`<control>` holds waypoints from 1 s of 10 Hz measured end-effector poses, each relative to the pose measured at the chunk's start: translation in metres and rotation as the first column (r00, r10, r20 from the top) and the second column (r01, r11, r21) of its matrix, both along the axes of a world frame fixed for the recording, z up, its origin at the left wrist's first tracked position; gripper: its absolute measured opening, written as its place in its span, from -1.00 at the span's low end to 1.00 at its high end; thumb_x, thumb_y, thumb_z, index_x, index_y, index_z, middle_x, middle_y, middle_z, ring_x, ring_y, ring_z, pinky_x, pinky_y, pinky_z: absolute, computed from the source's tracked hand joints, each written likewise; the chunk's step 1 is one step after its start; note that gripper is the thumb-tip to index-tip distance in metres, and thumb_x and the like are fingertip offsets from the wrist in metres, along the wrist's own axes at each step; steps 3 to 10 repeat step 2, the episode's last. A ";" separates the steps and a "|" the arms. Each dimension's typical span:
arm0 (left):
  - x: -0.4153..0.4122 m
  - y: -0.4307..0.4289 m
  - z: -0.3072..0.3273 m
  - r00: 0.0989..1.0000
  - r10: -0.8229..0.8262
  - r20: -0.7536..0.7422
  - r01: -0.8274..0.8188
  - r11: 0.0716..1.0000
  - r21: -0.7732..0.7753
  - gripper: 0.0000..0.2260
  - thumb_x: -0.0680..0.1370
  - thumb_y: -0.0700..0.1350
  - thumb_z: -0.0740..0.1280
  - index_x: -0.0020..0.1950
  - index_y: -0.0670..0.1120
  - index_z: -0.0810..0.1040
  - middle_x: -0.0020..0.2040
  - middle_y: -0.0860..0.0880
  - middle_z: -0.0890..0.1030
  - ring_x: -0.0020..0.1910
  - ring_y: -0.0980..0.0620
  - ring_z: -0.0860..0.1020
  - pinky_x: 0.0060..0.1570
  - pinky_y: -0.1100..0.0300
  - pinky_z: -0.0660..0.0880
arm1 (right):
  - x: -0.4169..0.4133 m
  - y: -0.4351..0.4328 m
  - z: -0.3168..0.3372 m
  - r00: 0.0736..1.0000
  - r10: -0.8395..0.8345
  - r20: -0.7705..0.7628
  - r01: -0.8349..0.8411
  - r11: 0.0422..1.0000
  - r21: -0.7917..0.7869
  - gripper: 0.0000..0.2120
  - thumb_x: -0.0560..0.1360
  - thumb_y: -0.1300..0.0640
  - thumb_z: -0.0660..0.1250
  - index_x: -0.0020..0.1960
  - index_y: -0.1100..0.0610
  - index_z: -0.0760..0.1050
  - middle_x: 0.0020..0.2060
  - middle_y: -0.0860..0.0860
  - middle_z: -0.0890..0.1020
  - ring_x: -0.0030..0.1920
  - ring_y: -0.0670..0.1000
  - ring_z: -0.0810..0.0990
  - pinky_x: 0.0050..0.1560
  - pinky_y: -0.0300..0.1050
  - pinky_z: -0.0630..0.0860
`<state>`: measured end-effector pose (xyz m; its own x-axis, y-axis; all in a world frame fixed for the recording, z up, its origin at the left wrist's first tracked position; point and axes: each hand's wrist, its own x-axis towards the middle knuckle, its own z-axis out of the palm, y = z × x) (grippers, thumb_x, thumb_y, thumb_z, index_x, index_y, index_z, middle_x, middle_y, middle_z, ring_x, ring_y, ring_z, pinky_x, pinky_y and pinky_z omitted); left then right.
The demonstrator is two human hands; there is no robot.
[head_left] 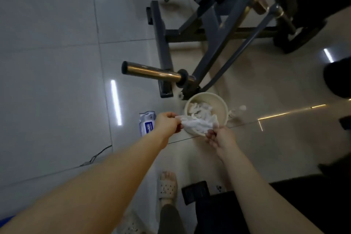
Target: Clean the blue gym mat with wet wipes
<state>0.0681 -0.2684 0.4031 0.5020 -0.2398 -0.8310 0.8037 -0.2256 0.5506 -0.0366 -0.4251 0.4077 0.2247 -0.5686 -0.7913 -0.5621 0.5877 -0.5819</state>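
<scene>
A crumpled white wet wipe (197,124) is stretched between both hands just in front of a cream waste bin (223,102). My left hand (167,123) pinches its left end and my right hand (218,137) pinches its right end. Several used white wipes lie inside the bin. A wet wipes pack (147,124) with a blue label lies on the floor, partly hidden behind my left hand. A sliver of the blue gym mat (4,221) shows at the bottom left corner.
A grey gym machine frame (209,30) with a brass bar (152,71) stands beyond the bin. A clear bottle (238,110) lies right of the bin. My sandalled foot (168,184) and a black bench (266,209) are below. A thin cable (96,156) lies on the tiles.
</scene>
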 end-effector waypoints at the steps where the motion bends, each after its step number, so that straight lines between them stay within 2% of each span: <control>1: 0.011 -0.049 -0.020 0.992 -0.128 0.013 0.128 0.989 -0.069 -0.67 0.54 -0.40 0.37 0.27 -0.17 0.59 0.06 -0.16 0.65 -0.06 -0.05 0.65 -0.18 0.22 0.61 | 0.007 -0.037 -0.017 0.999 -0.047 -0.004 0.047 0.998 -0.031 -0.85 0.66 0.31 0.13 0.13 0.22 0.47 -0.29 0.11 0.53 -0.43 -0.02 0.56 -0.46 -0.17 0.58; 2: 0.019 -0.081 -0.036 0.953 -0.297 0.065 0.299 0.954 -0.026 -0.49 0.55 -0.37 0.35 0.47 -0.06 0.45 0.29 -0.17 0.57 0.11 -0.07 0.59 -0.08 0.19 0.56 | 0.018 -0.068 -0.035 0.999 -0.050 0.005 0.050 0.998 -0.032 -0.67 0.65 0.36 0.02 0.32 0.28 0.43 -0.24 0.14 0.50 -0.29 0.09 0.60 -0.44 -0.10 0.62; 10: 0.019 -0.081 -0.036 0.953 -0.297 0.065 0.299 0.954 -0.026 -0.49 0.55 -0.37 0.35 0.47 -0.06 0.45 0.29 -0.17 0.57 0.11 -0.07 0.59 -0.08 0.19 0.56 | 0.018 -0.068 -0.035 0.999 -0.050 0.005 0.050 0.998 -0.032 -0.67 0.65 0.36 0.02 0.32 0.28 0.43 -0.24 0.14 0.50 -0.29 0.09 0.60 -0.44 -0.10 0.62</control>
